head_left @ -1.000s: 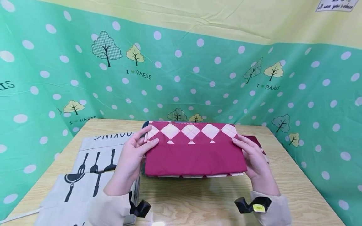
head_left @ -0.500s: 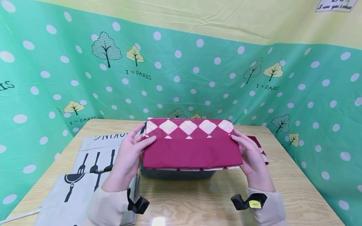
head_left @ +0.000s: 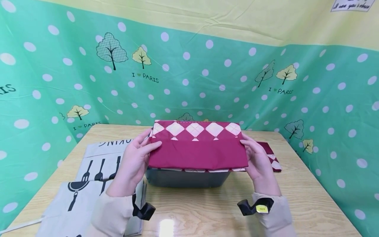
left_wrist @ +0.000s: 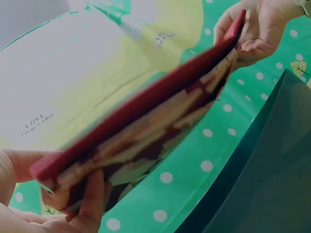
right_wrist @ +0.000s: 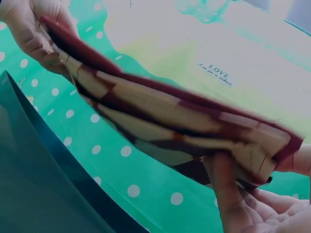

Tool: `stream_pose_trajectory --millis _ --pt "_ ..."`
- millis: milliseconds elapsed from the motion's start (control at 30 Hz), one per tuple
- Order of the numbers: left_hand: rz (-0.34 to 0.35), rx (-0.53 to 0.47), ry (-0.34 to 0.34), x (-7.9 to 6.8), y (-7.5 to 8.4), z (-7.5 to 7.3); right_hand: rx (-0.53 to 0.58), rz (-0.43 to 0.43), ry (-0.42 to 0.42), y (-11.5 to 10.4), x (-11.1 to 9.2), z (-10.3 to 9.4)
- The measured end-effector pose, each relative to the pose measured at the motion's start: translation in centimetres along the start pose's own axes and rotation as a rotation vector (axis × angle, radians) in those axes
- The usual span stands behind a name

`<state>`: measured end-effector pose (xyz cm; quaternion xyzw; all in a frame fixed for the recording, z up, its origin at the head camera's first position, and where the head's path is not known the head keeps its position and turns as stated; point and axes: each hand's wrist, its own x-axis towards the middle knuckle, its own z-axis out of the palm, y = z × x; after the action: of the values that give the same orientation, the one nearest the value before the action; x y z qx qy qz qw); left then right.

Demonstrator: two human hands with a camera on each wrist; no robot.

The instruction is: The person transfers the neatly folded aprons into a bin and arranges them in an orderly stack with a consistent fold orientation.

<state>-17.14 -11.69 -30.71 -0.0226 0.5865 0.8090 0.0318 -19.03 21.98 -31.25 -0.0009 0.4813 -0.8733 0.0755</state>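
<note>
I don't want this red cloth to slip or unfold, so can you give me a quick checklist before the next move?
1. Left hand on the red cloth: ok, it grips the left end.
2. Right hand on the cloth: ok, it grips the right end.
3. Cloth held up, apart from the dark box: ok, both wrist views show a gap between them.
4. Layers lying flat together: not ok, the right wrist view shows gaps between them along the edge.
5. Room inside the box: cannot tell, the cloth hides the inside in the head view and the wrist views don't show the bottom.
</note>
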Motion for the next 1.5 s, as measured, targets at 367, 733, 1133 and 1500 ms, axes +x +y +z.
stream_pose_trajectory --millis 367,733,1133,1500 --pt "0.025 -0.017 0.027 0.4 0.0 -0.2 0.042 -0.054 0.084 0.8 1.1 0.7" --pt "0.033 -0.007 0.07 1.1 -0.5 -1.0 -0.058 -0.052 0.146 1.0 1.6 1.4" --pt "0.033 0.045 0.081 1.4 0.1 -1.7 -0.321 -0.058 0.144 0.6 3.0 2.2" --pt "0.037 0.213 0.079 2.0 0.7 -1.7 -0.443 -0.034 0.134 0.4 3.4 2.2"
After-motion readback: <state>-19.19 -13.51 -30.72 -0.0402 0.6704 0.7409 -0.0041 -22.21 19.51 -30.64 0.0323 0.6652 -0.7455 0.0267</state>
